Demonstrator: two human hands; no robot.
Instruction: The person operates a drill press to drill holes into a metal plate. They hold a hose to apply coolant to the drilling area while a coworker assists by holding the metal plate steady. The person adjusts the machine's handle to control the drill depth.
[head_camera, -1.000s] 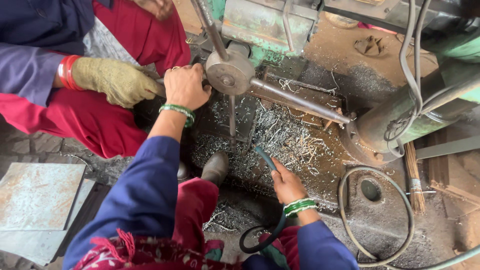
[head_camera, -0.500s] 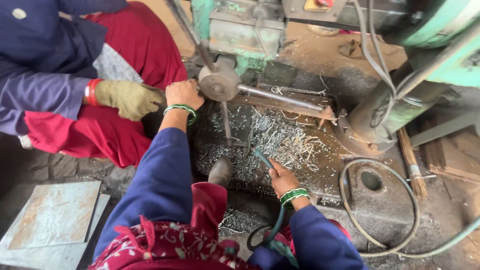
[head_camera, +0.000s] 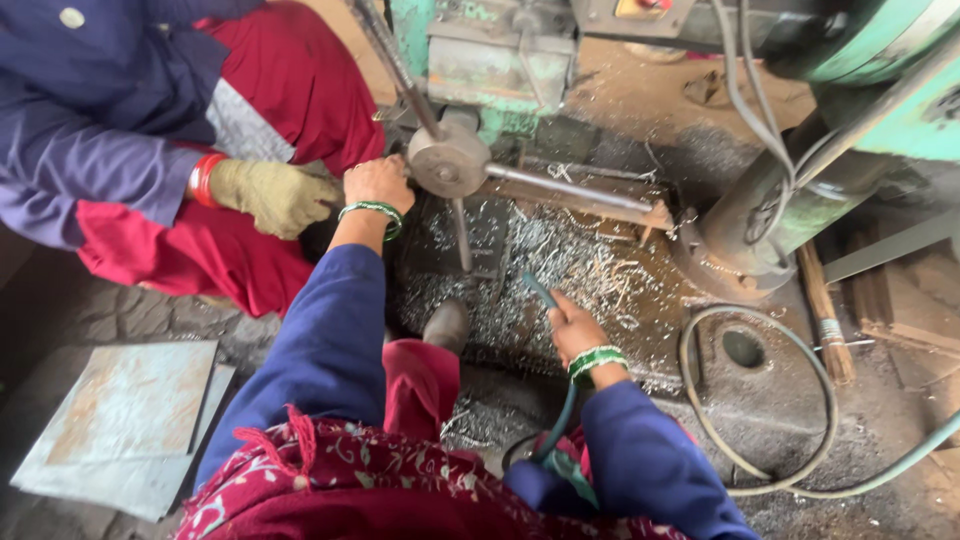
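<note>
My left hand (head_camera: 378, 184), with green bangles at the wrist, is closed at the left side of a round metal hub (head_camera: 449, 161) of a green machine; what it grips is hidden. Steel handle rods (head_camera: 565, 186) stick out from that hub. My right hand (head_camera: 573, 329) is closed around a thin green hose (head_camera: 541, 291) whose tip points at a bed of shiny metal shavings (head_camera: 540, 262). Another person's hand in a yellowish work glove (head_camera: 272, 194) rests just left of my left hand.
The other person, in red and blue clothing (head_camera: 130, 130), sits at the left. Flat metal sheets (head_camera: 120, 405) lie on the ground at the lower left. A looped grey hose (head_camera: 770, 400) and a round hole (head_camera: 742, 348) are at the right. A shoe toe (head_camera: 446, 325) shows near the shavings.
The view has shifted slightly, so the machine and hands sit a little differently in frame. My hands keep their grips; the gloved hand stays beside my left hand.
</note>
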